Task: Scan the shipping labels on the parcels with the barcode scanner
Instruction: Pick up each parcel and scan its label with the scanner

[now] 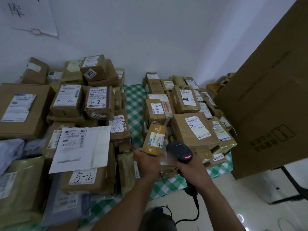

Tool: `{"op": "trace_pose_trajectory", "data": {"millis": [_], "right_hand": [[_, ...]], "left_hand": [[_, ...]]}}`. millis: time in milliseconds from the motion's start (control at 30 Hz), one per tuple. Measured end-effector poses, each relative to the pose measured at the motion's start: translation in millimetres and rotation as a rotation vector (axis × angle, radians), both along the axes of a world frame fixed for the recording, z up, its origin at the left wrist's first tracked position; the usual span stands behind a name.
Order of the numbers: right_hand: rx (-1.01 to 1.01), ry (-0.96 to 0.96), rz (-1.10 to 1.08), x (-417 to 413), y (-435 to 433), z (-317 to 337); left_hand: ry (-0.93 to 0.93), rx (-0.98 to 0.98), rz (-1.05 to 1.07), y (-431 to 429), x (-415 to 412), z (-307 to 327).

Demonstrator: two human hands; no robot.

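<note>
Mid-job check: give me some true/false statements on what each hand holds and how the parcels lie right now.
1. The left hand grips a small yellow-taped parcel. True.
2. The right hand holds nothing. False: its fingers are curled round the black barcode scanner.
3. A red light shows on the barcode scanner. True.
4. The parcels lie on a plain red cloth. False: they lie on a green-and-white checked cloth.
5. A box marked 5-2 lies in the left-side pile. True.
</note>
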State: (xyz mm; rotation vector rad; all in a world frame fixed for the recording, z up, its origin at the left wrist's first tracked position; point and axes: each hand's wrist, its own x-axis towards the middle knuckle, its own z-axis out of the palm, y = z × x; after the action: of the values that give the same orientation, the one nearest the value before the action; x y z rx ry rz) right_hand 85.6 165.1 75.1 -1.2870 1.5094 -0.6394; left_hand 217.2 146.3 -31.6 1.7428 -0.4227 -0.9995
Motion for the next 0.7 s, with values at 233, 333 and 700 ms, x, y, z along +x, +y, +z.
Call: {"op": "trace_pose_trajectory", "data": {"millis": [233, 333, 700], "right_hand": [[0.007, -0.008, -0.016, -8.4, -3.3, -10.7], [0.019, -0.003, -0.003, -7.5, -2.7, -17.2], [0.143, -0.002, 0.107, 21.2, 23.5, -44.5]], "left_hand": [[-0.072, -0.081, -0.404, 0.8, -11.0, -37.2], [-0.18, -0.073, -0.54, 2.2, -3.1, -39.9], [-0.693, 0.41, -0.522, 79.7, 51.3, -51.6]]}}
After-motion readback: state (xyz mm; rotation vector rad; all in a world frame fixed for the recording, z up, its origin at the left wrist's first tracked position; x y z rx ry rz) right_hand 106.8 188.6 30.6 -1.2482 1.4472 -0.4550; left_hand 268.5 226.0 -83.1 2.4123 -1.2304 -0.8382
